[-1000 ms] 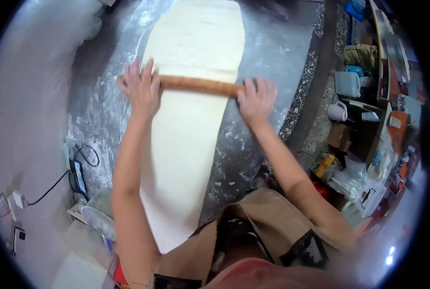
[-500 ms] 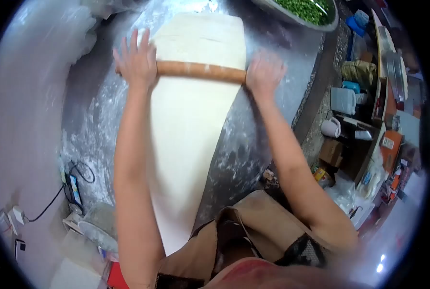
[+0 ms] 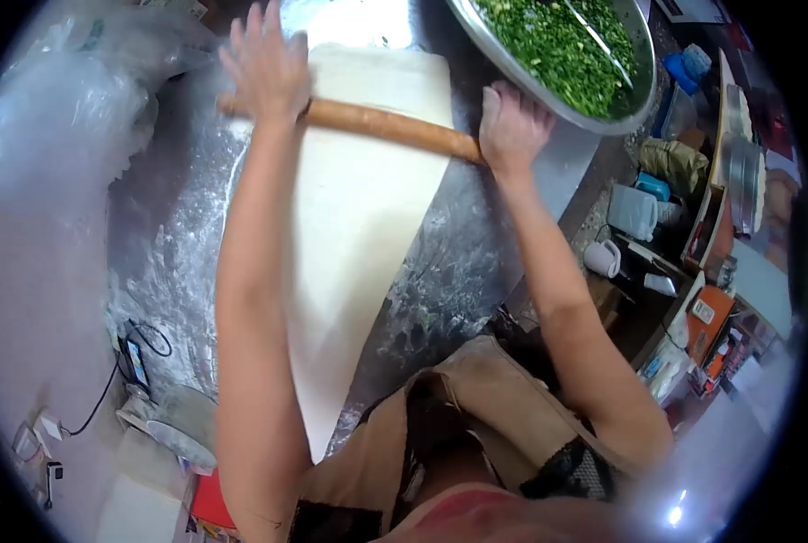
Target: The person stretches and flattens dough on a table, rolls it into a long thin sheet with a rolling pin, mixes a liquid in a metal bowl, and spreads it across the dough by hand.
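A long sheet of pale dough (image 3: 358,217) lies on a floured table, narrowing to a point near my body. Across its far part runs a wooden rolling pin (image 3: 386,125), tilted slightly down to the right. My left hand (image 3: 272,77) presses its palm on the pin near the left end, fingers spread and pointing away. At the right end of the pin is my right hand (image 3: 515,131), thumb apart and fingers lifted and slightly bent beside the rim of a metal bowl (image 3: 512,77). Whether those fingers touch the bowl is unclear. Chopped greens (image 3: 558,54) fill it.
A pale long utensil (image 3: 603,45) lies in the greens. Clear plastic sheeting (image 3: 60,109) is bunched at the left. A phone-like device with a cable (image 3: 135,360) sits at the left table edge. Shelves with a white mug (image 3: 602,259) and a plastic jug (image 3: 633,212) stand at right.
The view has shifted, bringing more of the bowl into sight. The rolling pin is now more slanted and nearer the dough's far edge. My right hand has shifted beside the bowl rim.
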A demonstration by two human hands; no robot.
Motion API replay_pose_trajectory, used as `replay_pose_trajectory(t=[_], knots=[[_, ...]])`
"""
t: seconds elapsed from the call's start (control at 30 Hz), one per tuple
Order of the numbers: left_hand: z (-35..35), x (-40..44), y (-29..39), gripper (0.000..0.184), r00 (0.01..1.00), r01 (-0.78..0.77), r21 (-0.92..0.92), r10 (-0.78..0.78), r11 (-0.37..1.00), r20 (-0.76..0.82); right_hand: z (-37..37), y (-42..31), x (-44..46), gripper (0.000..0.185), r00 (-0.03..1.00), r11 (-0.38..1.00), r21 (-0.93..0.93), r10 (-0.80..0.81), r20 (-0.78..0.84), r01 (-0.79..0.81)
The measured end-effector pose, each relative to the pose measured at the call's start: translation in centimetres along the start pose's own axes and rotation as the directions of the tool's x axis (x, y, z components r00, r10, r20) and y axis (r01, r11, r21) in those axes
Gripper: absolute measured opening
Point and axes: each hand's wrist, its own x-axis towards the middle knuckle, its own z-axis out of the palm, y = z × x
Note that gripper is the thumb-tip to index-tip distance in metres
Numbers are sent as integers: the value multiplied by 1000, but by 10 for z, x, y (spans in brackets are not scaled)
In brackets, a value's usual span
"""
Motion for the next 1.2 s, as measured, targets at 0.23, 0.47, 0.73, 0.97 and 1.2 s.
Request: replay_pose_trajectory(t=[0.23,0.47,0.73,0.97,1.2], knots=[[-37,-110,-6,49,973,52,77,-68,996,221,-57,-18,-81,31,961,988,148,-78,264,39],[27,16,26,50,998,54,-86,-56,995,-12,43,40,13,17,993,996,-32,79,-91,-82],[5,-36,15,58,973,-33,99,9,995,231,19,39,-20,19,981,971,165,152,124,-171],[34,-2,30,52,992,-7,73,-2,997,124,28,46,-5,21,980,971,139,198,-19,-194],[60,52,42,51,992,-43,57,36,997,125,89,74,26,25,948,946,150,303,-97,-287]])
